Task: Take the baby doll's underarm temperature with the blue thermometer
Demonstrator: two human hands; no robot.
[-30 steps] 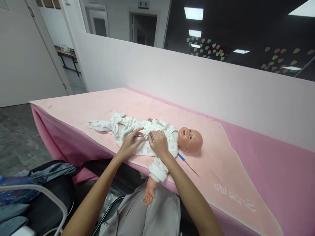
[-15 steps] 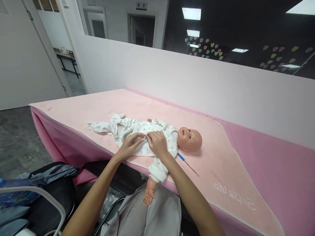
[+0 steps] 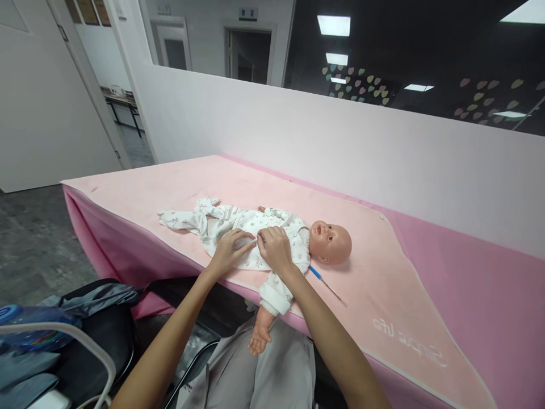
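Note:
A baby doll [image 3: 332, 243] lies on its back on a pink blanket [image 3: 361, 307], its head to the right. It wears a white patterned baby outfit [image 3: 244, 218]; one arm hangs over the table's front edge. Over the doll's belly, my left hand [image 3: 232, 248] pinches the outfit's fabric between thumb and fingers. My right hand [image 3: 275, 245] pinches the fabric just beside it, fingertips almost meeting. Whatever small fastening may be between them is too small to make out. A thin metal rod with a blue handle [image 3: 315, 272] lies near the doll's shoulder.
The table stands against a white half wall [image 3: 255, 119] with dark glass above. At lower left is a black chair [image 3: 104, 335] bearing grey cloth and a blue plastic bottle [image 3: 36, 328]. A door [image 3: 51, 108] stands at far left.
My fingers have shifted slightly at the outfit's front, the right hand's fingers curling more tightly. The whole view has moved a little; the doll and the rod lie as before.

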